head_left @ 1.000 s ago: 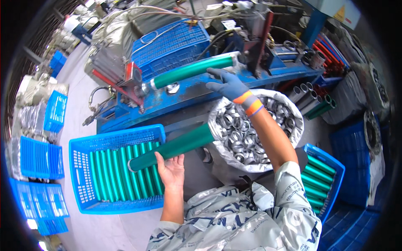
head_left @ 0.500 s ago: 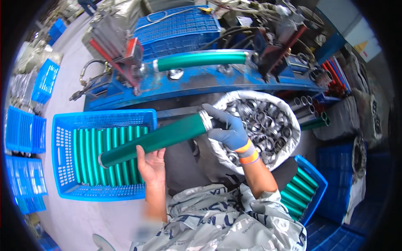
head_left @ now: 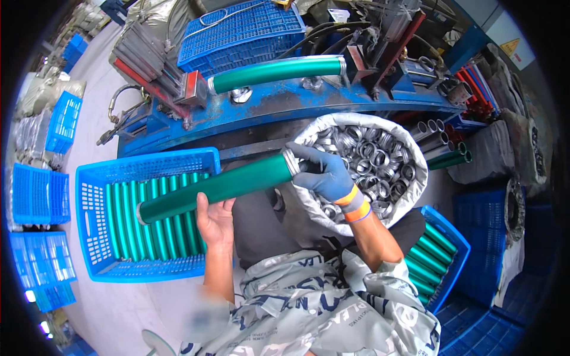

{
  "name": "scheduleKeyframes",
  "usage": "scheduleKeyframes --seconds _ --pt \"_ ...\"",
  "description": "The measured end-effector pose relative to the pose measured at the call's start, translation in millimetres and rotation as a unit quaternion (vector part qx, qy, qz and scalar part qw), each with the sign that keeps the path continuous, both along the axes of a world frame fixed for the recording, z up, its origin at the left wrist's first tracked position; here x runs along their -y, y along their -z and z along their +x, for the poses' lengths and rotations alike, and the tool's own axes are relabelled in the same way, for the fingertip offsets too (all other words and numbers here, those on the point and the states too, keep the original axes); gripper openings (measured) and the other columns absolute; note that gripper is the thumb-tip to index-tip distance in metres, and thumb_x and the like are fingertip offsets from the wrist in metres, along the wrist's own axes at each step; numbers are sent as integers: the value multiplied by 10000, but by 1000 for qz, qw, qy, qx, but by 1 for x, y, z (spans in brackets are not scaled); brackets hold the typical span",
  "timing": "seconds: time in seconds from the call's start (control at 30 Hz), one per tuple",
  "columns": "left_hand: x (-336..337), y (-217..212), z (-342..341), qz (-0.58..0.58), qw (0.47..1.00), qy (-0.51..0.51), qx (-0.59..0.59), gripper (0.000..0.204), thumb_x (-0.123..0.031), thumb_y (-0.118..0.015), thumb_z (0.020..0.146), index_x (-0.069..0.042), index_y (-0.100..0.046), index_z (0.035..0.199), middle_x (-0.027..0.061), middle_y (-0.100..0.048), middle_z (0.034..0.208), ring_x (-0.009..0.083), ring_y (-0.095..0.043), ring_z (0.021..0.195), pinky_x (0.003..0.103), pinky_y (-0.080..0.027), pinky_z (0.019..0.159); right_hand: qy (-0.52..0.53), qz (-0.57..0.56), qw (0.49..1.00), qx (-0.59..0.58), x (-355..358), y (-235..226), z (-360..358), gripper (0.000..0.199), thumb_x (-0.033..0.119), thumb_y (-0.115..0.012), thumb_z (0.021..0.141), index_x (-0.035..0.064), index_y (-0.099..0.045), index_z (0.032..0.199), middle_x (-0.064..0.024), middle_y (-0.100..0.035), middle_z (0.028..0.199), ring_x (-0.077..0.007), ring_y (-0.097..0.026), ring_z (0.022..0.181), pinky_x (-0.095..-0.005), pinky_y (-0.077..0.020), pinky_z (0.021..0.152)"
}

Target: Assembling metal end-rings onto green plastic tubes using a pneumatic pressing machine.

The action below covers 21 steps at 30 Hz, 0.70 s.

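A green metal tube (head_left: pixel 219 188) with silver rings on its ends lies across in front of me, tilted up toward the right. From below, my bare left hand (head_left: pixel 216 221) supports its middle, thumb on the near side and fingers partly behind it. My right hand (head_left: pixel 323 172), in a grey-blue glove with orange bands, grips the ring (head_left: pixel 290 162) at the tube's right end. Beside that hand stands a white-lined round container (head_left: pixel 418 178) heaped with loose silver rings (head_left: pixel 380 157). Another green tube (head_left: pixel 276 74) sits between the end fixtures of the blue machine bench.
On the left, a blue crate (head_left: pixel 89 225) holds several green tubes, partly under the held tube. A second blue crate (head_left: pixel 457 261) with green tubes stands at lower right. The blue bench (head_left: pixel 267 113) spans the far side. Bare tubes (head_left: pixel 436 142) lie right of the ring container.
The view has shifted slightly. The held tube's left end has risen a little, and both hands keep their places on it. The tube on the bench stays between the fixtures.
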State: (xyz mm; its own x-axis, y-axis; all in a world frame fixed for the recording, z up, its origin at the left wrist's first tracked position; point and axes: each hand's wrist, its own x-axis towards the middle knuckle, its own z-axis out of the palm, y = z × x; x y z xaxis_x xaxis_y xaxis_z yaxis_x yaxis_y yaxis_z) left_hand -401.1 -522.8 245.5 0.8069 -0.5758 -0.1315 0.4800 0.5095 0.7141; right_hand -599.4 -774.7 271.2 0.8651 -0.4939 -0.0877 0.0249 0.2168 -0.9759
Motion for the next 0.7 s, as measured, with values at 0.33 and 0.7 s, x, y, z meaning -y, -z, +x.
scheduleKeyframes --seconds 0.33,0.7 --pt "-17 4 15 -38 999 18 -13 413 -359 -711 1125 -36 -700 1382 184 -754 1397 359 -724 1329 549 -573 1182 -78 -113 989 50 3 -3 -2 902 21 -894 912 -29 -461 1702 -162 -622 1626 -229 -613 1459 -389 -460 1247" --pt "-14 -15 17 -62 997 45 6 407 -332 -697 1136 -33 -681 1412 195 -749 1401 365 -717 1347 555 -587 1166 -6 85 992 91 -16 -10 -6 960 -52 -879 892 -11 -421 1735 -68 -754 1359 -101 -713 1122 -298 -583 1010"
